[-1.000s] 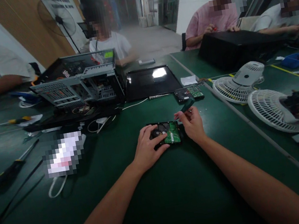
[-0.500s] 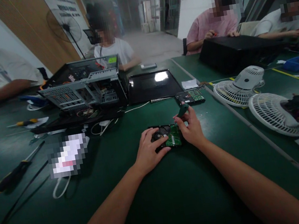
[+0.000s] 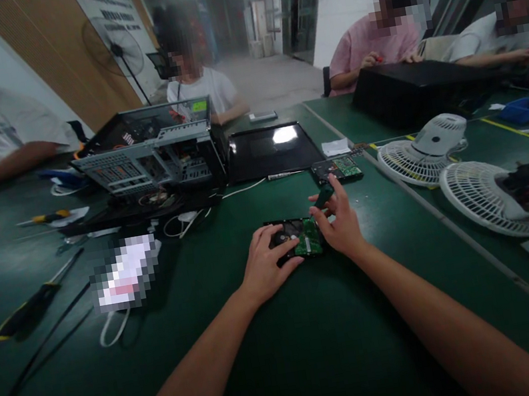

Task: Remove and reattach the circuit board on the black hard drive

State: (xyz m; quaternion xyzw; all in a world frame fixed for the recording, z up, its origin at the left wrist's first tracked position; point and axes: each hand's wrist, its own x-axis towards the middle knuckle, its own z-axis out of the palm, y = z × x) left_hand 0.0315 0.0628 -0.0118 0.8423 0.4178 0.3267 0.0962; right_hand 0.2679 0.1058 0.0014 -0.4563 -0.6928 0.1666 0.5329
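A white-shirted person (image 3: 3, 123) sits at the green worktop (image 3: 291, 356), far to the left of and beyond the left grip (image 3: 263, 266), before a wood-panelled wall (image 3: 35, 57). Nearer, well left of that grip, lies a black-and-yellow screwdriver (image 3: 32, 310); between the two is a bright, blurred-out slab (image 3: 129, 271). Farther back, still left of the grip, stands an opened computer case (image 3: 150, 166), with a standing fan (image 3: 117, 50) behind. A dark glossy panel (image 3: 271, 149) lies flat beyond both grips.

The left grip clasps a hard drive (image 3: 307, 243), thumb along its near edge, fingers over its top; the drive sits between the hands. The right grip (image 3: 342, 229) pinches a green-handled screwdriver (image 3: 324, 197) at the drive's right end, its tip too small to make out. Just beyond lies a second drive (image 3: 338, 170).

Farther back and right, a pink-shirted person (image 3: 351, 51) sits behind a black box (image 3: 413, 88). Right of the grip, across a grey strip (image 3: 516, 281), rest two white fan heads (image 3: 442, 138).
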